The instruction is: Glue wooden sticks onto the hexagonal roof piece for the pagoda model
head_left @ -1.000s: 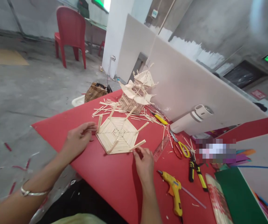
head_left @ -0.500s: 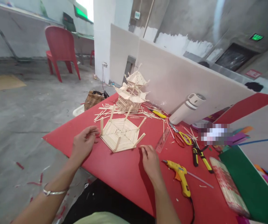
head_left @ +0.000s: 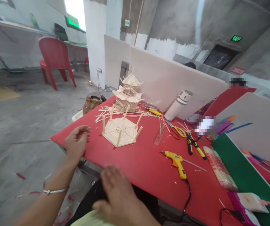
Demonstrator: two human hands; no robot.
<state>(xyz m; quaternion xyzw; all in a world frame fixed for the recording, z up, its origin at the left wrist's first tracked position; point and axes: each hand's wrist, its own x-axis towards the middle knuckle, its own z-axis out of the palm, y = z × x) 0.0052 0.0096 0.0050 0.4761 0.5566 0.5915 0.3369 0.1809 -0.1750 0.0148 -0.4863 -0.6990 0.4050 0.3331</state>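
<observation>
A hexagonal base of wooden sticks (head_left: 122, 131) with upright posts sits on the red table (head_left: 146, 166). Behind it stands a finished stick pagoda model (head_left: 128, 93) amid loose sticks (head_left: 104, 113). My left hand (head_left: 76, 143) hovers at the table's left edge, fingers loosely curled with nothing visible in them, a hand's width left of the base. My right hand (head_left: 119, 196) is pulled back near my body at the table's near edge, blurred, fingers spread flat, holding nothing.
A yellow glue gun (head_left: 177, 160), ruler (head_left: 158, 135), scissors (head_left: 178, 129), pliers (head_left: 193, 146), a white bottle (head_left: 178, 104) and a bag of sticks (head_left: 219, 168) lie to the right. Green board (head_left: 243, 179) and white partition (head_left: 172, 81) bound the table. A red chair (head_left: 54, 61) stands far left.
My right hand left the base's right corner and drew back toward my body. My left hand came off the base's left post. The view pulled back and tilted up.
</observation>
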